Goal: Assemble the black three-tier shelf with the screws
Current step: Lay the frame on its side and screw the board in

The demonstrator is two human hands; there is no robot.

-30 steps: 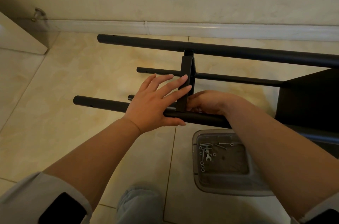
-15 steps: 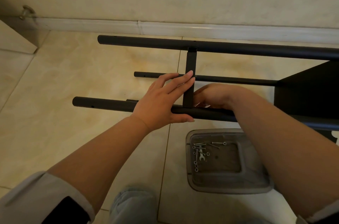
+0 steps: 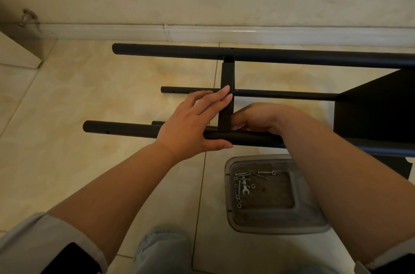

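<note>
You're working on the black shelf frame (image 3: 370, 116), which is lying on its side on the tiled floor (image 3: 89, 98), parallel w/ the wall's skirting board (image 3: 224, 32). Your left hand (image 3: 190, 125) is resting on the near tube (image 3: 125, 130), w/ straight fingers (image 3: 222, 96) pressing flat against the narrow cross panel (image 3: 228, 78) and the thumb lying along the tube's near side. Your right hand (image 3: 258, 117) is tucked in just right of that panel, at the spot where it's meeting the near tube; its fingers are curling inward, but they're hidden behind the hand, so can't tell what, if anything, they're gripping. The far tube (image 3: 179, 51) is running along near the skirting, w/ the panel's top end touching it. A thinner rod (image 3: 190, 90) is sitting between the two tubes. A clear plastic tray (image 3: 238, 226) is sitting on the floor near your knee (image 3: 161, 249), holding loose screws (image 3: 243, 176) and a small wrench (image 3: 246, 190).
</note>
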